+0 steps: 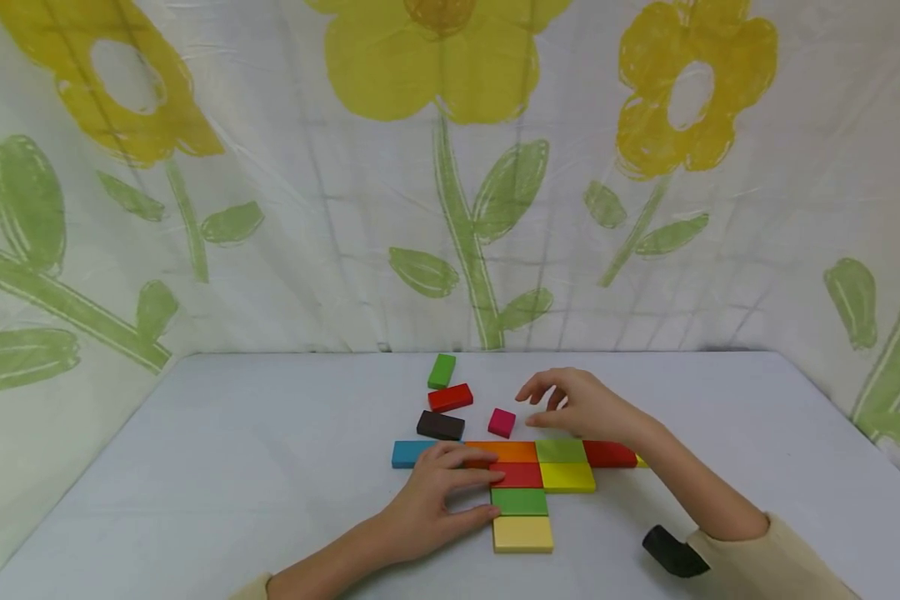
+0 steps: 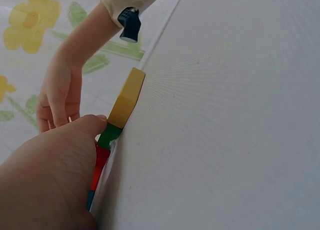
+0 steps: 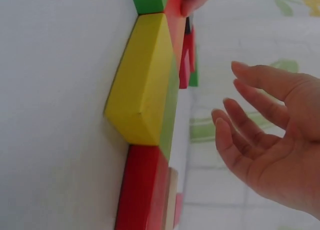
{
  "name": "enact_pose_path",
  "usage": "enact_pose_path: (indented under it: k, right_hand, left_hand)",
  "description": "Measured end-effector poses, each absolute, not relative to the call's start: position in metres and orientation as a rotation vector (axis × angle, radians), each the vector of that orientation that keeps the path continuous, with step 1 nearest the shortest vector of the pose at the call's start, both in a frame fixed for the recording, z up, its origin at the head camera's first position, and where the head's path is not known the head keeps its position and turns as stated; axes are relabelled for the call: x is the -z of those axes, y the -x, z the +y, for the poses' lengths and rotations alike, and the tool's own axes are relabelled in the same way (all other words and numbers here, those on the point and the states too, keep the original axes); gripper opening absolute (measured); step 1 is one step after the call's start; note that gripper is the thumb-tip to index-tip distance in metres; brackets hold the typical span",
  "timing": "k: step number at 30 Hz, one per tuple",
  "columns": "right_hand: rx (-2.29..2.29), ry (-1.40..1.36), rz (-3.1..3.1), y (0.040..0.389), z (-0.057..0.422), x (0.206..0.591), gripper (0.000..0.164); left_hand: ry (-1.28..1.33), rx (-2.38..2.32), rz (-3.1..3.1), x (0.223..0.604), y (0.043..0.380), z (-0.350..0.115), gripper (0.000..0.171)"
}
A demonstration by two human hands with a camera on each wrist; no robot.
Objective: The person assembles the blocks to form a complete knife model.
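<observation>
My left hand [image 1: 444,504] lies at the left side of a flat block pattern, its fingers extended over a red block [image 1: 521,476] and an orange block [image 1: 516,452]. Its thumb touches the left edge of a green block [image 1: 521,502], above a pale yellow block [image 1: 523,535]. A blue block [image 1: 412,454] sticks out left of that hand. My right hand [image 1: 588,407] hovers empty with loosely bent fingers, just right of a small pink block [image 1: 502,422]. Beneath it are a light green block [image 1: 560,451], a yellow block [image 3: 142,85] and a dark red block [image 1: 609,454].
Behind the pattern lie a black block [image 1: 440,426], a loose red block [image 1: 450,397] and a bright green block [image 1: 442,371]. A black device [image 1: 675,552] sits at the right sleeve. A flower-printed curtain [image 1: 330,250] hangs behind the white table [image 1: 232,467].
</observation>
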State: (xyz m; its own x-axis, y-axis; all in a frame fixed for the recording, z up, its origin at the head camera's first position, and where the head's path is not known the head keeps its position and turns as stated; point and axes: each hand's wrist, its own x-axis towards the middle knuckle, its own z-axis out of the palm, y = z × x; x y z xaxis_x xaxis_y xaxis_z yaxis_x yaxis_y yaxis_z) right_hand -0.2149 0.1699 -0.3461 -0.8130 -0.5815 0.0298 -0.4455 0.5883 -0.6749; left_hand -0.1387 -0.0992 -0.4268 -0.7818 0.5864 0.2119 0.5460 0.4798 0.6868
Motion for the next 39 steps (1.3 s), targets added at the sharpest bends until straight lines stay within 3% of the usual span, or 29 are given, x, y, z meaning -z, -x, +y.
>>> enact_pose_path:
  k: [20,39]
  right_hand:
    - [1.087,0.855,2.559,0.268,0.114,0.362,0.035]
    - [1.014,0.89,2.514,0.285,0.086,0.38,0.032]
  left_hand:
    - [-1.055,-1.231,2.655,0.43,0.139,-0.1,0.04]
    - [-1.088,-1.234,2.656,0.429,0.138,-0.1,0.039]
